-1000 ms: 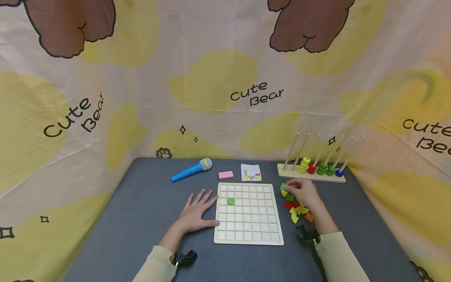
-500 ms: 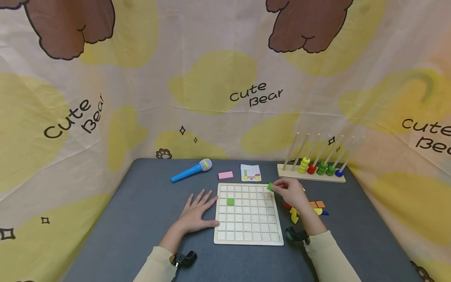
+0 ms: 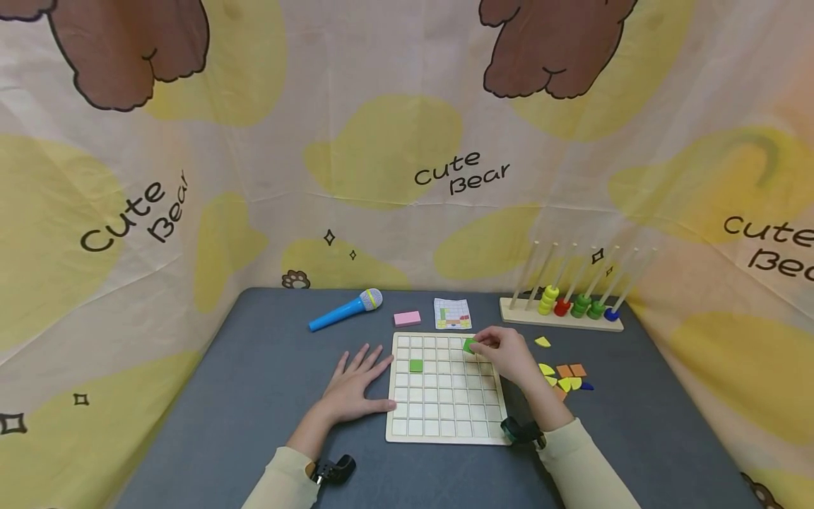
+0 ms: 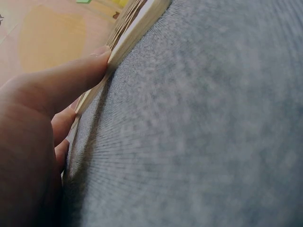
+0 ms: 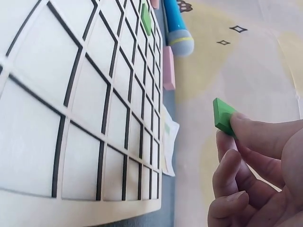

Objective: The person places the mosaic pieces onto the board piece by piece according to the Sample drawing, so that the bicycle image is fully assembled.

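Observation:
A white grid board point(image 3: 439, 408) with a pale wooden frame lies flat on the dark table. One green square tile point(image 3: 416, 365) sits in a cell near its upper left. My right hand point(image 3: 509, 353) pinches another green square tile point(image 5: 223, 116) between thumb and fingertips, held above the board's upper right. With fingers spread, my left hand point(image 3: 352, 387) rests at the board's left edge; in the left wrist view its thumb point(image 4: 78, 75) touches the board's side.
Right of the board lie several loose yellow, orange and blue pieces point(image 3: 570, 370). Behind it are a pink block point(image 3: 407, 319), a printed pattern card point(image 3: 452, 314) and a blue toy microphone point(image 3: 346, 309). A peg rack with coloured beads point(image 3: 559, 319) stands at back right.
My right hand has carried the green tile leftward from the loose pieces to over the board's upper right. My left hand has stayed at the board's edge.

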Tool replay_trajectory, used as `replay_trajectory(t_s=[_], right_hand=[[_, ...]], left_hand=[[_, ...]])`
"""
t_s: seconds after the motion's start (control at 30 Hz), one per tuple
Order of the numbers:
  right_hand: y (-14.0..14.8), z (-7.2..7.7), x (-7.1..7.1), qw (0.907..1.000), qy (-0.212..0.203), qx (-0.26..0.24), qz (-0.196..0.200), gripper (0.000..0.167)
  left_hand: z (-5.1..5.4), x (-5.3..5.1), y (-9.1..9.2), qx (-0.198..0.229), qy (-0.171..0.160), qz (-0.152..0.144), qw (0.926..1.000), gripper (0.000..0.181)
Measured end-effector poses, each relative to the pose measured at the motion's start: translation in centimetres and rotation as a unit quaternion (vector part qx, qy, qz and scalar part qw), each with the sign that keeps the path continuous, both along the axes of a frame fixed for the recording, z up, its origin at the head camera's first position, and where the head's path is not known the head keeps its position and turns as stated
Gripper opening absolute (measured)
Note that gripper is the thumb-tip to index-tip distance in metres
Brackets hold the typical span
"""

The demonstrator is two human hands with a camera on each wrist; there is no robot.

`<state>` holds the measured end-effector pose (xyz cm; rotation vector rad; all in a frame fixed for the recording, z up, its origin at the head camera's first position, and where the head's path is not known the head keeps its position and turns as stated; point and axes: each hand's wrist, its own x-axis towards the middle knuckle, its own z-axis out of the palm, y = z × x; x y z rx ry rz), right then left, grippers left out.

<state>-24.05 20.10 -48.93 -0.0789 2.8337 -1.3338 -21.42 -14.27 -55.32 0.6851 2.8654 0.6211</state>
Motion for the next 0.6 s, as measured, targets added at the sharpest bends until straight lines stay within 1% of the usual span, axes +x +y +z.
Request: replay_trajectory(t_s=[0.2,0.6], right_hand=[[-1.2,0.2,0.2,0.9998,0.006,-0.007,0.019,0.014],[-4.5,-1.1,-0.1,0.9984,-0.005,-0.027,0.049,0.007]], left_hand=[[0.1,0.0,0.0,0.002,0.0,0.001,1.0,0.095],[-0.1,0.0,0.0,-0.006,-0.001,0.002,1.0,0.095]])
